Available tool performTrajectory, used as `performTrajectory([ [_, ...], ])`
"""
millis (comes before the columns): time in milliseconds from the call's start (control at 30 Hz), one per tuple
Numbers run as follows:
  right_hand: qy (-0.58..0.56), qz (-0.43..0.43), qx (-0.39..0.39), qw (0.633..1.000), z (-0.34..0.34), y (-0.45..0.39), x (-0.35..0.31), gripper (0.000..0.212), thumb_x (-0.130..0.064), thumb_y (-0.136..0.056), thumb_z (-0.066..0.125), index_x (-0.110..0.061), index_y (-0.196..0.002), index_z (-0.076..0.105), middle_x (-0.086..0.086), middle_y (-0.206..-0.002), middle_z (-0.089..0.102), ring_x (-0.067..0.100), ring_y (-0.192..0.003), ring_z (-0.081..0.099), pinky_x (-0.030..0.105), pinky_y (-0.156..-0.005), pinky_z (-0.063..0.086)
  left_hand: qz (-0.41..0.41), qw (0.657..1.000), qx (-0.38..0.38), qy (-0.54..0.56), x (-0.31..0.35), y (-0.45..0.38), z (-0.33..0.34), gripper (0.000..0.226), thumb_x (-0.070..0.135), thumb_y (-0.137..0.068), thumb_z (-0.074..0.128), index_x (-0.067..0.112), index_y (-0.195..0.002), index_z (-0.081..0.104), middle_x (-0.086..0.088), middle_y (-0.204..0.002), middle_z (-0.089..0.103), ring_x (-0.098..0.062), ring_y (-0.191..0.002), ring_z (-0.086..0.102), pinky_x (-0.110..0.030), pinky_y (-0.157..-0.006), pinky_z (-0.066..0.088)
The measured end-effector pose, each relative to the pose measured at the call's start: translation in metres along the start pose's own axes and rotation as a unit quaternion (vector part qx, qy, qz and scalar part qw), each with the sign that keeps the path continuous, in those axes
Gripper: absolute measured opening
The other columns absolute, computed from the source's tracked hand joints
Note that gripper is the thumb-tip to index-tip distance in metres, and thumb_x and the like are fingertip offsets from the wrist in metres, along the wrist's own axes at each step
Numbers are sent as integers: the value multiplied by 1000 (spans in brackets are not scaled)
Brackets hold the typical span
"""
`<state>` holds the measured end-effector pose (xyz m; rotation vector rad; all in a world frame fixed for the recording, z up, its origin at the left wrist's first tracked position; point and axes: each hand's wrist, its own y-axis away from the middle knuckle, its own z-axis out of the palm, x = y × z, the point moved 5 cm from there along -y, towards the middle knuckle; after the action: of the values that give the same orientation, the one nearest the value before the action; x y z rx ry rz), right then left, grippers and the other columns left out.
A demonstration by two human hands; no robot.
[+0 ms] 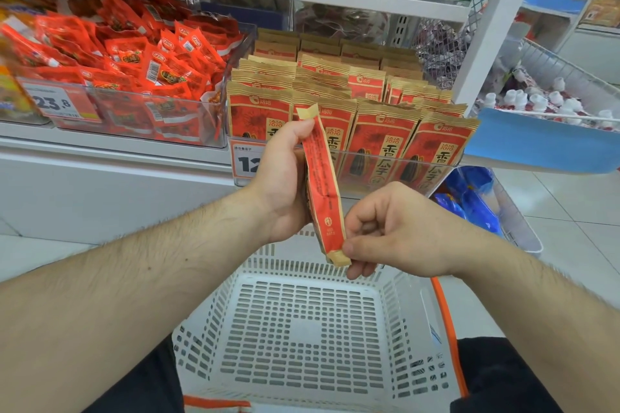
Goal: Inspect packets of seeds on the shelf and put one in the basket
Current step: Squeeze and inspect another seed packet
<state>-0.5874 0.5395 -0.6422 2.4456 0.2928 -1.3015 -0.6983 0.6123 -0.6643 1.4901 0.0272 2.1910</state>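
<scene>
— Where is the seed packet [322, 183]?

— Held edge-on above the white basket [303, 329], in front of the shelf [114, 149]. The left hand [281, 178] grips its upper half, thumb near the top seal.

— And the right hand [385, 231]?

— It pinches the packet's lower end between thumb and fingers. Behind, more seed packets [385, 141] stand in rows (red and tan), with a bin of red snack packs [127, 77] to the left.

White shelf [110, 147] with clear bins of seed packets [379, 141] and red snack packs [134, 77].
</scene>
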Motion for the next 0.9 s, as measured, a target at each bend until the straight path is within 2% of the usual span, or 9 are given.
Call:
performTrajectory([
  [200, -37, -12, -25, 999, 0, 0, 1, 13, -1, -88, 69, 12, -89, 68, 28, -82, 71, 20, -68, 71, 33, -67, 59, -5, 999, -31, 18, -2, -2, 1, 48, 58, -89, 43, 12, -88, 55, -5, -69, 47, -21, -61, 45, -34, -63, 39],
  [267, -50, -11, 12, 999, -3, -1, 0, 23, -14, -79, 76, 7, -80, 66, 21, -74, 70, 21, -62, 66, 34, -62, 55, 0, 996, -62, 67, 0, -1, 4, 57, 55, -82, 47, 5, -104, 60, -11, -74, 54, -26, -62, 52, -33, -62, 45],
  [333, -82, 11, 99, 992, -11, -4, 5, 36, -30, -69, 79, -2, -73, 57, 12, -65, 60, 16, -56, 56, 32, -56, 48, 12, 991, -91, 101, 1, 0, 7, 74, 53, -72, 47, -2, -118, 60, -15, -81, 60, -29, -67, 57, -35, -68, 49],
  [400, -150, 43, 149, 976, -14, -6, 12, 46, -37, -62, 80, -12, -81, 46, 1, -63, 51, 13, -54, 46, 27, -52, 39, 18, 987, -111, 115, 0, 1, 9, 79, 51, -70, 45, -6, -122, 60, -19, -89, 64, -31, -75, 60, -38, -75, 51],
  [533, -231, 83, 108, 963, -5, -10, 20, 64, -38, -60, 78, -10, -108, 47, -2, -64, 59, 14, -51, 42, 27, -50, 30, 4, 984, -118, 135, -2, 0, 8, 70, 47, -87, 36, -7, -125, 59, -26, -110, 68, -35, -95, 63, -43, -91, 52],
  [600, -229, 76, 96, 966, -4, -11, 18, 58, -33, -66, 77, -8, -112, 52, 4, -69, 62, 14, -50, 42, 27, -49, 30, 7, 985, -120, 127, 0, 0, 7, 68, 46, -92, 32, -7, -123, 60, -27, -122, 65, -39, -109, 60, -49, -103, 45],
  [667, -198, 60, 105, 973, -7, -10, 17, 42, -28, -75, 77, -7, -107, 60, 10, -73, 62, 14, -48, 44, 25, -46, 33, 29, 986, -125, 105, 4, 0, 8, 63, 44, -87, 36, -4, -117, 64, -26, -123, 64, -38, -111, 57, -53, -107, 41],
  [800, -173, 53, 167, 969, -14, -9, 18, 25, -18, -83, 76, -7, -103, 67, 7, -73, 68, 9, -44, 47, 21, -42, 37, 68, 991, -107, 44, 7, 0, 6, 54, 45, -96, 35, 9, -103, 75, -18, -104, 72, -34, -94, 68, -48, -88, 54],
  [900, -166, 51, 197, 965, -18, -9, 20, 23, -17, -83, 76, -8, -102, 67, 4, -72, 69, 6, -42, 51, 20, -40, 38, 53, 995, -81, 1, 6, -1, 6, 54, 47, -104, 29, 13, -116, 69, -16, -108, 74, -32, -97, 72, -44, -82, 59],
])
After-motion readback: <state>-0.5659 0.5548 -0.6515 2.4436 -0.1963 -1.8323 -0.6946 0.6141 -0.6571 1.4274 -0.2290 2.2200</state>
